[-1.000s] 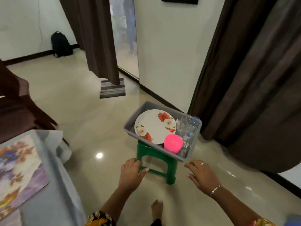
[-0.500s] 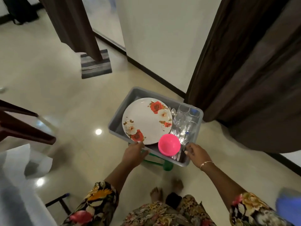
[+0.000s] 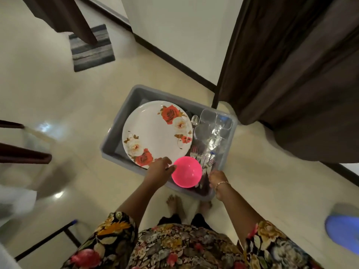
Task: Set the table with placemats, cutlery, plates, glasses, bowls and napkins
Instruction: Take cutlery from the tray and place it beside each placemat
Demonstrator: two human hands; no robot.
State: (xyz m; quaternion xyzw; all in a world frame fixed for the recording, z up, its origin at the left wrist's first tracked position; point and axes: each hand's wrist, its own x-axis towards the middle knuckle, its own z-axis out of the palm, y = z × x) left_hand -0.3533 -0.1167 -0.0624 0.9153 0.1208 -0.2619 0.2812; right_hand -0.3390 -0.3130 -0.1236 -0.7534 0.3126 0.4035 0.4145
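A second before, the person had both hands out in the air, short of the grey tub (image 3: 111,141); by this moment they had stepped right up to it and were looking straight down into it, with both hands at its near side. The left hand (image 3: 158,168) had come to rest at the near edge of the flowered plate (image 3: 155,133), just beside the pink bowl (image 3: 186,171), its fingers bent downward; I could not tell whether they had closed on the plate, on the bowl's rim or on the tub itself. The right hand (image 3: 216,178) had dropped to the near right corner, where the forks (image 3: 203,160) lay, and its fingers were hidden from me, so I could not say whether they held anything. Nothing in the tub had shifted: the plate lay flat on the left side, the bowl at its near edge, and the glasses (image 3: 213,129) were crowded along the right wall with a spoon (image 3: 194,120) between them and the plate. To my mind the reach was done and a grasp was about to begin, either on single pieces or on the whole tub to carry it to the table.
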